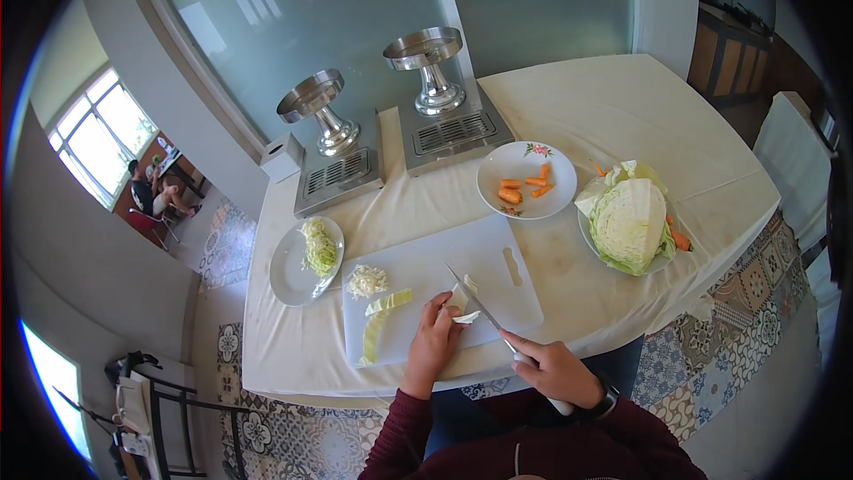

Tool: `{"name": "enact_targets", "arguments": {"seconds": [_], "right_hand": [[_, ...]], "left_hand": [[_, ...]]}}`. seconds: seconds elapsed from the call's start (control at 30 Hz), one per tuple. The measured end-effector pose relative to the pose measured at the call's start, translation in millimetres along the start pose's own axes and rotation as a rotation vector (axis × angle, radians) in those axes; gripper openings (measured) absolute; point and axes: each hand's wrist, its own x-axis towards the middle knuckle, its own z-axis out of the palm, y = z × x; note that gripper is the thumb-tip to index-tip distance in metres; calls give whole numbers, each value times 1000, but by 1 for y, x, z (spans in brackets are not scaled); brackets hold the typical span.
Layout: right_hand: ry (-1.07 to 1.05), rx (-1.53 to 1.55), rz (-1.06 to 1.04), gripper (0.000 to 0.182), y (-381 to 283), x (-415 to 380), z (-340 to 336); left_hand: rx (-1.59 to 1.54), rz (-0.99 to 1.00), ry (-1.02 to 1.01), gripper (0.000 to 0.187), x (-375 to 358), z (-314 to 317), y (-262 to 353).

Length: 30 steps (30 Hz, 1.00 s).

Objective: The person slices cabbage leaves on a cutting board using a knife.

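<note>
My right hand (562,375) is wrapped round the pale handle of a kitchen knife (477,300), whose blade points up and left over the white cutting board (426,253). Fingers of my left hand (433,342) are closed on a pale cabbage piece (459,299) beside the blade. Left of that hand lie a green-edged cabbage strip (371,338) and a heap of finely chopped cabbage (367,282). A white plate (283,280) to the board's left carries shredded cabbage (319,248).
Behind the board stands a flowered plate (495,167) with several carrot pieces (510,196). A large cut cabbage (629,220) sits on another plate at right, with carrots (681,240) beside it. Two metal stands (435,93) (333,133) and a tissue box (282,157) line the back.
</note>
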Motion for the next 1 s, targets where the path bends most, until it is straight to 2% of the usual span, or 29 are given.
{"name": "enact_targets", "arguments": {"seconds": [0.3,0.4,0.5,1.0], "right_hand": [[-33,7,-2,56,-3,1,4],[0,20,-61,56,6,2,10],[-26,11,-13,56,4,2,11],[-3,11,-28,55,8,3,15]], "left_hand": [[27,-2,-23,30,1,0,-2],[30,2,-20,31,1,0,-2],[30,-2,-23,31,2,-1,-1],[35,10,-22,28,1,0,-3]]}}
